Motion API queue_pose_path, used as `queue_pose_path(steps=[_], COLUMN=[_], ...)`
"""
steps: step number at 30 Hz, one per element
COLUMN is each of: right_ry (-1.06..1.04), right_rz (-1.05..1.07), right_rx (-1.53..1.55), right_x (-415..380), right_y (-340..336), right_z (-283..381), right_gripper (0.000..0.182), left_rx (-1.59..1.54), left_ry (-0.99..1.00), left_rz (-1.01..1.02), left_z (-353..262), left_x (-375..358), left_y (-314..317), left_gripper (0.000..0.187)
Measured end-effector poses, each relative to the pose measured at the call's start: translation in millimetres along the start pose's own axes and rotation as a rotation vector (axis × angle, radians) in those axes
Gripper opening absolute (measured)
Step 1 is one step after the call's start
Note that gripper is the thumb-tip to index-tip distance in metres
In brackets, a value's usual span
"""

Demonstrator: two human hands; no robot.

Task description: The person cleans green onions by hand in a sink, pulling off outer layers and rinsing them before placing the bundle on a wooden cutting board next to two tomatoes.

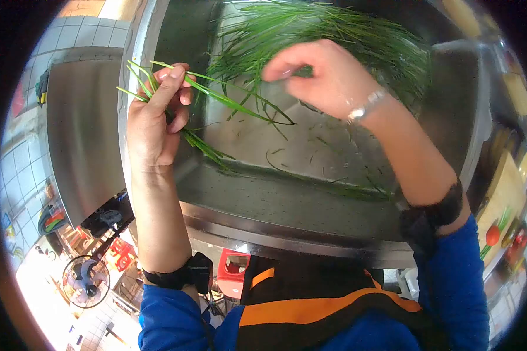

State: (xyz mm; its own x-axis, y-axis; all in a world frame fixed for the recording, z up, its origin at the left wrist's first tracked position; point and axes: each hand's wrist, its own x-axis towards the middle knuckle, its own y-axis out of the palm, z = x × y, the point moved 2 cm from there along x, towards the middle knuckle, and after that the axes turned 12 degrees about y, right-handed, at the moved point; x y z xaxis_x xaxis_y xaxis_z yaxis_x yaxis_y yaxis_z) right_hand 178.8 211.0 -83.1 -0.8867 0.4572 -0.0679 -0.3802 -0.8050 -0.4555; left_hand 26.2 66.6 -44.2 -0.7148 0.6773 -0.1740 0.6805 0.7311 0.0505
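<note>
My left hand (161, 111) is closed around a small bunch of green chives (216, 93). Their pale cut ends stick out to the left past the fingers, and the thin tips trail to the right over the sink. My right hand (322, 76), blurred by motion, is above the sink in front of a large heap of chives (328, 35). Its fingers are curled, but whether they hold anything is too smeared to see. The metal sink (310, 210) has a wet bottom with scattered green scraps.
A metal panel (82, 134) stands left of the sink. At the right, a wooden board (500, 193) is near a red tomato-like item (492, 236) and some greens. Below left are a fan (86, 281) and a red plastic stool (233, 272).
</note>
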Motion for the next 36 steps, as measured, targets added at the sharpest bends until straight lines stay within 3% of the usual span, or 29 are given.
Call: queue_pose_path(steps=[1, 3, 6, 13, 15, 22, 25, 30, 34, 36], right_ry=[0.004, 0.367, 0.495, 0.558, 0.583, 0.647, 0.69, 0.865, 0.854, 0.7], right_rz=[-0.006, 0.332, 0.502, 0.591, 0.619, 0.624, 0.55, 0.289, 0.214, 0.208], right_rx=[-0.002, 0.38, 0.403, 0.539, 0.548, 0.61, 0.603, 0.883, 0.94, 0.892], right_x=[4.0, 7.9, 7.4, -0.6, -2.9, -8.1, -6.3, -8.0, -14.8, -17.9], right_y=[4.9, 16.6, 19.8, 25.4, 25.2, 25.9, 28.5, 38.7, 35.8, 37.0], right_z=[6.2, 9.1, 8.8, -6.0, -6.3, -6.3, -7.2, -14.8, -14.1, -17.1], right_gripper=[0.017, 0.021, 0.023, 0.021, 0.019, 0.019, 0.019, 0.019, 0.017, 0.016], left_rx=[-0.014, 0.005, 0.073, 0.152, 0.158, 0.093, 0.084, 0.079, 0.058, 0.064], left_ry=[0.005, 0.009, 0.032, 0.116, 0.146, 0.171, 0.212, 0.271, 0.311, 0.325], left_rz=[0.013, 0.016, -0.018, -0.154, -0.187, -0.236, -0.254, -0.335, -0.391, -0.4], left_z=[-0.3, -3.2, -6.0, -0.5, -2.2, -7.1, -6.5, -3.7, -6.9, -9.8], left_x=[0.2, 1.1, 5.3, 14.9, 19.4, 23.6, 20.0, 14.0, 14.5, 15.6], left_y=[2.6, 6.5, 3.1, -17.4, -28.0, -43.7, -41.4, -36.8, -43.3, -45.2], left_gripper=[0.012, 0.012, 0.013, 0.011, 0.019, 0.019, 0.014, 0.009, 0.01, 0.01])
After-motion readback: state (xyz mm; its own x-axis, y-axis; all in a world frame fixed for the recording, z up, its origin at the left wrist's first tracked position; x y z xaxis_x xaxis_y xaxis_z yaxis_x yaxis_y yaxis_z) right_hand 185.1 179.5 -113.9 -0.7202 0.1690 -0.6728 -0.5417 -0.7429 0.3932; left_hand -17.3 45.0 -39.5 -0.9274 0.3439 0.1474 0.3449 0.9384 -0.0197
